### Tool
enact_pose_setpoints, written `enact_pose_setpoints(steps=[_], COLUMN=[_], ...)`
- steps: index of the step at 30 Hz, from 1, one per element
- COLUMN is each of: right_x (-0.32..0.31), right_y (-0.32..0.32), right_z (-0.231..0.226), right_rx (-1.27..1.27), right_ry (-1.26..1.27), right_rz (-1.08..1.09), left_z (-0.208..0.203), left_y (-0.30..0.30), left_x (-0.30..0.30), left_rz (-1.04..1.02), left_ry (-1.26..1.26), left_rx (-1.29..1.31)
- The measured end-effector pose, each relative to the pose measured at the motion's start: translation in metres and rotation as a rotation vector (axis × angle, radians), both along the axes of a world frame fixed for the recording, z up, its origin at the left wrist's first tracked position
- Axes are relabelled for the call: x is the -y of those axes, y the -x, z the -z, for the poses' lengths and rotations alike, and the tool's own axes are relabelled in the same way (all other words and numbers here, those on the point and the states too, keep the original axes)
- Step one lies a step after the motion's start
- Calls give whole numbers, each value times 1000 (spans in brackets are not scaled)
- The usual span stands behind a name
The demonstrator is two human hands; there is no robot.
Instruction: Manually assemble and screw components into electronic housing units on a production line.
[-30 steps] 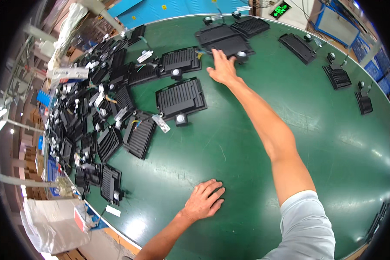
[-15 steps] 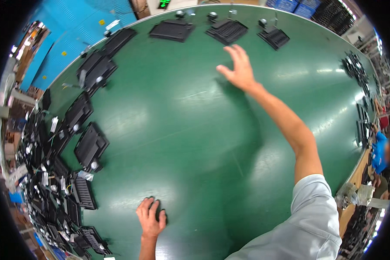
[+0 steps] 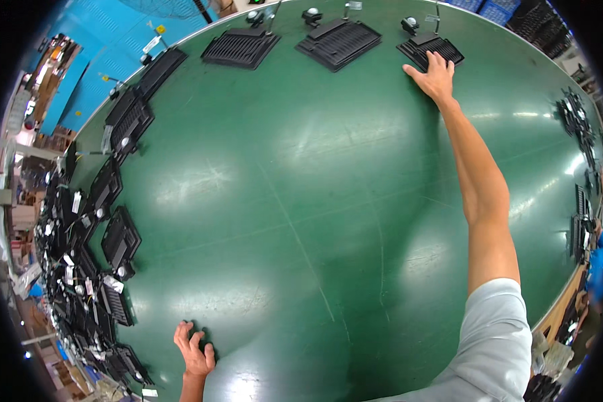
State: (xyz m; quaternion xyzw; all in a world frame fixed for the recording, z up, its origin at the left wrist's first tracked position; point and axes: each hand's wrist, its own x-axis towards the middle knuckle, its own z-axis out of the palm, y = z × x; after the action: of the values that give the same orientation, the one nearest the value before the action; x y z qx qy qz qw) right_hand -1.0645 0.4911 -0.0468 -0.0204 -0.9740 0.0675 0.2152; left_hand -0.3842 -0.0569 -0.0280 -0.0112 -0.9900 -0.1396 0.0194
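My right hand [image 3: 437, 80] reaches far across the green table [image 3: 301, 201]. Its fingertips rest over the near edge of a black ribbed floodlight [image 3: 447, 47] with a small round sensor, and the thumb is spread away to the left. Whether the fingers press on the light I cannot tell. Low on the left, my left hand [image 3: 195, 354] is over the tabletop, its fingers bent and apart with nothing in them. Two similar lights lie along the far edge, one in the middle [image 3: 340, 45] and another to its left [image 3: 241, 48].
Down the left side, more black lights [image 3: 122, 238] lie in a row beside a dense heap of them [image 3: 74, 281] with cables and tags. Another cluster [image 3: 575, 124] lies along the right edge. Blue panels [image 3: 124, 40] stand beyond the far left edge.
My right hand has moved right and farther away, from bare tabletop to the rightmost far light. My left hand has shifted left and down. The view has shifted somewhat.
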Motion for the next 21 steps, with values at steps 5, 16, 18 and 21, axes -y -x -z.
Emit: enact_pose_setpoints(steps=[5, 16, 18, 21], right_x=[91, 212, 237, 267], right_y=[-38, -225, -274, -340], right_z=[20, 21, 11, 10], right_rx=[-84, -25, -7, 22], right_ry=[133, 100, 110, 104], right_rz=[-351, -675, -738, -856], left_z=[-2, -10, -16, -8], left_y=[-23, -17, -17, -15], left_x=[10, 14, 15, 10], left_rz=[-86, -3, 6, 12], left_ry=[27, -95, -111, -122], left_rx=[-50, -194, -235, -362])
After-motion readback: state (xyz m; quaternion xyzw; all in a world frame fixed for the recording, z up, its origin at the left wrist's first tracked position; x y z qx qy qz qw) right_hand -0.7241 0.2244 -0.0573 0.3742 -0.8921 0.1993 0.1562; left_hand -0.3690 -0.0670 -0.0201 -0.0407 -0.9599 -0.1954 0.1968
